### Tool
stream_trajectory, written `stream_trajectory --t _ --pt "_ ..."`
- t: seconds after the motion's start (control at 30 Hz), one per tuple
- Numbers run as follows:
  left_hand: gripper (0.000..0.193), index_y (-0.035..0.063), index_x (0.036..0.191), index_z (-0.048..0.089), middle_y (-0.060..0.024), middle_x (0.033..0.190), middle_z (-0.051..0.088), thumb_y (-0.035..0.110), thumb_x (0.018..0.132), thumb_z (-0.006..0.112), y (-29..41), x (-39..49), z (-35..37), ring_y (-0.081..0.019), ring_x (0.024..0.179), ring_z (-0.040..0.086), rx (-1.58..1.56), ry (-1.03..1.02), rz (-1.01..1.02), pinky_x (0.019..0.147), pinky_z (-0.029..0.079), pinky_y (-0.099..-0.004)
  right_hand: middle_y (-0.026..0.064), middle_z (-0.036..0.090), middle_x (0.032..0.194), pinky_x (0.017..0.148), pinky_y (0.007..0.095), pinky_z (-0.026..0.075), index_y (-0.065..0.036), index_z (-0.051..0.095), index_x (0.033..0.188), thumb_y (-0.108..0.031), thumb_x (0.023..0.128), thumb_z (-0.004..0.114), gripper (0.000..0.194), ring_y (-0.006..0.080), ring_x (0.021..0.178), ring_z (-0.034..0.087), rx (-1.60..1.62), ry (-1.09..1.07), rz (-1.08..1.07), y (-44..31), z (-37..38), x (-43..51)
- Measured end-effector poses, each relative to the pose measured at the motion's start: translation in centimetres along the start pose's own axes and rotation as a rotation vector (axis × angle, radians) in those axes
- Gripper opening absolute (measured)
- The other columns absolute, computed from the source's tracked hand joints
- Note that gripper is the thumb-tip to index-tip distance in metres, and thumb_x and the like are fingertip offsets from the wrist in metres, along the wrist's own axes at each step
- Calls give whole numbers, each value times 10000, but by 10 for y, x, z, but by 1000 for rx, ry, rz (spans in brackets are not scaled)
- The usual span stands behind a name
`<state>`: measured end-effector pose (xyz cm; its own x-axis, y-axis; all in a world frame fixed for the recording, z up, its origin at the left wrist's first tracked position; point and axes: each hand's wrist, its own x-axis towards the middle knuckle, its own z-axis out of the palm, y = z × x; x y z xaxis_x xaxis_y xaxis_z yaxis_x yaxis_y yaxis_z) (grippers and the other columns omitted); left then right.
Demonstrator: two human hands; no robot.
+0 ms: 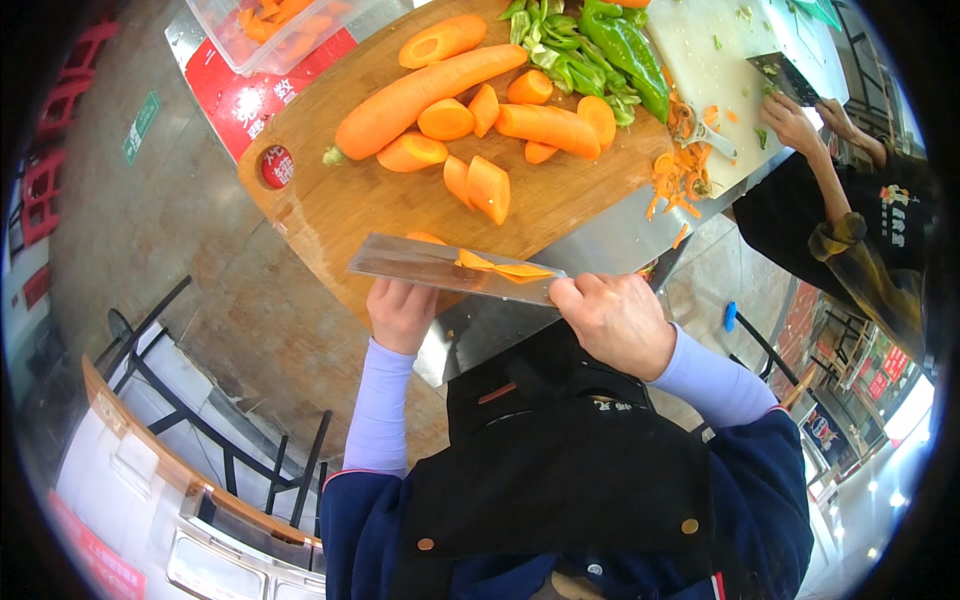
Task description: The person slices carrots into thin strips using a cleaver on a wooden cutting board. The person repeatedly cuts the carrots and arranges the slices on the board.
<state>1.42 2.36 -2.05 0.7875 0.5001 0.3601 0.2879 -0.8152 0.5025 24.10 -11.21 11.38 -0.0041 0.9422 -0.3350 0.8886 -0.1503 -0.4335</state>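
My right hand (619, 322) grips the handle end of a cleaver (420, 262), its wide blade reaching left over the near edge of the wooden cutting board (315, 217). Thin carrot slices (517, 270) cling to the blade's face. Close under the blade's left part is my left hand (401, 311), its fingertips hidden, so I cannot tell what it holds. Just beyond the blade, a bit of carrot (426, 237) peeks out. Farther up the board lie a long peeled carrot (427, 97), several cut carrot chunks (487, 187), and green peppers (622, 52), some sliced.
A clear plastic tub (274, 56) of carrot pieces stands at the upper left. To the right, a peeler (709, 135) lies among carrot peelings (675, 176) beside a white cutting board (701, 45). There, another person's hands (795, 124) hold a second cleaver (784, 75). Black-framed furniture (225, 442) stands lower left.
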Motion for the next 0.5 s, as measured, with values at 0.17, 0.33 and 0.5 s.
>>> stream_trajectory --t 0.17,0.33,0.5 --pt "320 16 948 715 -124 1024 675 -41 636 758 -2 1 1 -342 969 660 -18 36 -19 846 546 -403 114 534 612 474 426 467 -60 510 837 -48 773 585 99 324 550 585 2 -89 -24 0 -13 9" --pt "287 33 978 705 -120 1026 676 23 698 766 0 5 3 -331 934 660 -44 112 -41 834 536 -402 124 556 608 493 438 479 -55 497 826 -59 783 581 94 344 558 598 104 -45 -4 -7 4 49" --pt "295 21 945 712 -119 1012 680 -46 662 758 -1 5 5 -319 908 666 -53 157 -21 795 552 -394 110 534 585 476 434 460 -62 488 812 -64 785 584 100 344 546 586 49 -115 71 -4 7 42"
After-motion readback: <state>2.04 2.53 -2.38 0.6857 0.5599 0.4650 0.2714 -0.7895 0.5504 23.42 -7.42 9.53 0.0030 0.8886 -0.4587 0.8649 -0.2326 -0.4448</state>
